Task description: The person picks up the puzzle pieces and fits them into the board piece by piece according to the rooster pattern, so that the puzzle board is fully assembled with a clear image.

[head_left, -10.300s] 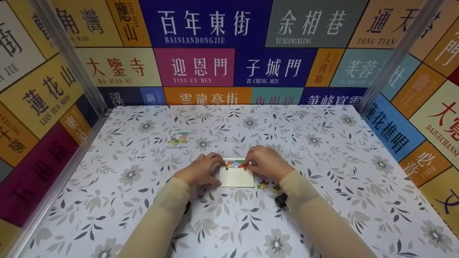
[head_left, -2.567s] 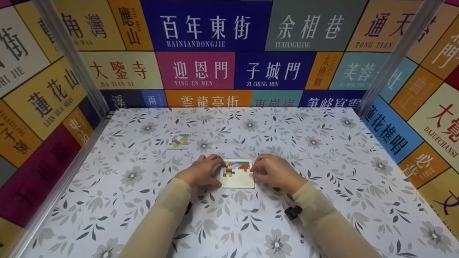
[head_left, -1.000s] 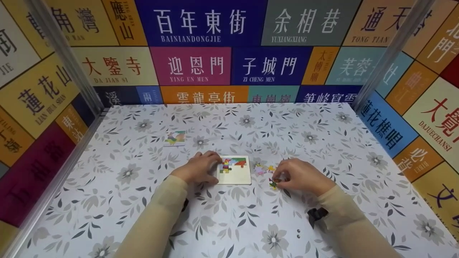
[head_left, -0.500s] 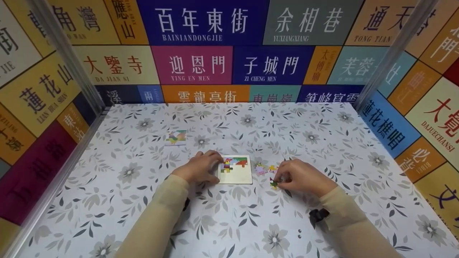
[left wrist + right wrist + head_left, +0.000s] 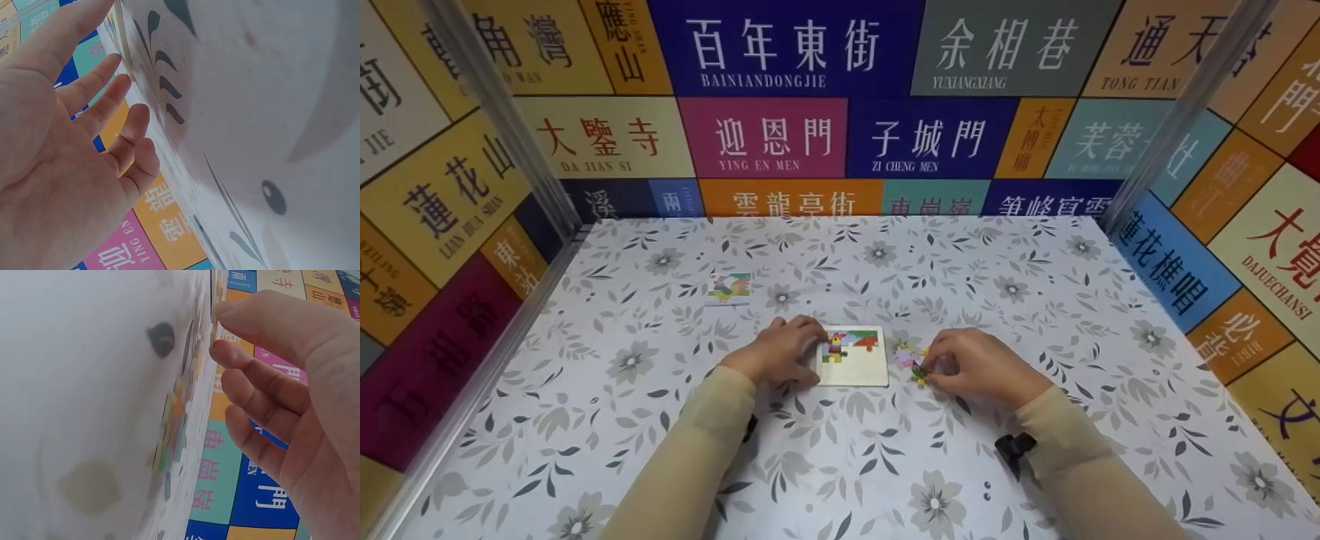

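1. Head view: right hand (image 5: 988, 367) pinches a small dark-and-yellow puzzle piece (image 5: 919, 376) between thumb and forefinger; grip narrow. The piece's long axis cannot be told, as the fingertips cover part of it.
2. Governing relation: the puzzle tray (image 5: 861, 371) lies directly left of the pinched piece, near but apart. Its bare area, near side and right, faces the right hand; fitted pieces occupy the far edge and left side.
3. Left hand (image 5: 780, 351) is nearer the tray: fingers spread loosely, fingertips and thumb along its left edge.
4. Loose pieces (image 5: 905, 356) lie between tray and right hand, just beyond the pinched piece.
5. Right wrist view: the pinched piece shows nearly edge-on.
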Tool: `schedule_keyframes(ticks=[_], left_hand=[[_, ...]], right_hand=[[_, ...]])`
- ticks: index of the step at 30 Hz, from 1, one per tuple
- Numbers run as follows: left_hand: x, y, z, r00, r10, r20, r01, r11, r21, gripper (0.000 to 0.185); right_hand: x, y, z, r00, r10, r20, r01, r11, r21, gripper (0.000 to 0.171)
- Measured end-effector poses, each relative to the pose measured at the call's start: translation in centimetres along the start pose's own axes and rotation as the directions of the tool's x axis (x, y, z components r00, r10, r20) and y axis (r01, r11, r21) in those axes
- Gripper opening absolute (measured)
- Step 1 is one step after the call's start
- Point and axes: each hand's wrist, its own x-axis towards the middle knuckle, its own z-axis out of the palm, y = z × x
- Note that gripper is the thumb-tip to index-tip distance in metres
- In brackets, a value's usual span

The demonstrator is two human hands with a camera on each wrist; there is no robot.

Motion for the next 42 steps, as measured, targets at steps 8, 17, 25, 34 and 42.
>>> schedule_keyframes(ticks=[8,17,25,34,42], left_hand=[[0.3,0.1,-0.1,1.000,0.001,0.004,-0.001,1.000,0.000,0.061],[0.1,0.2,-0.1,1.000,-0.016,0.007,0.016,1.000,-0.003,0.061],[0.0,0.2,0.0,0.999,-0.029,0.018,0.029,1.000,-0.001,0.062],[0.2,0.2,0.0,1.000,0.001,-0.002,0.000,1.000,0.015,0.061],[0.3,0.1,0.0,1.000,-0.022,0.001,0.022,1.000,-0.001,0.061]], right_hand=[[1.7,-0.9,0.5,0.999,-0.009,-0.036,0.008,0.999,-0.031,0.012],[4.1,-2.5,1.4,1.000,-0.020,-0.020,0.019,0.999,-0.034,0.012],[5.7,-3.4,2.2,0.998,-0.060,0.002,0.060,0.996,-0.060,0.013],[7.2,-4.0,2.5,0.993,-0.121,-0.003,0.120,0.991,-0.064,0.012],[8.3,-4.5,3.2,0.993,-0.118,0.001,0.118,0.990,-0.078,0.012]])
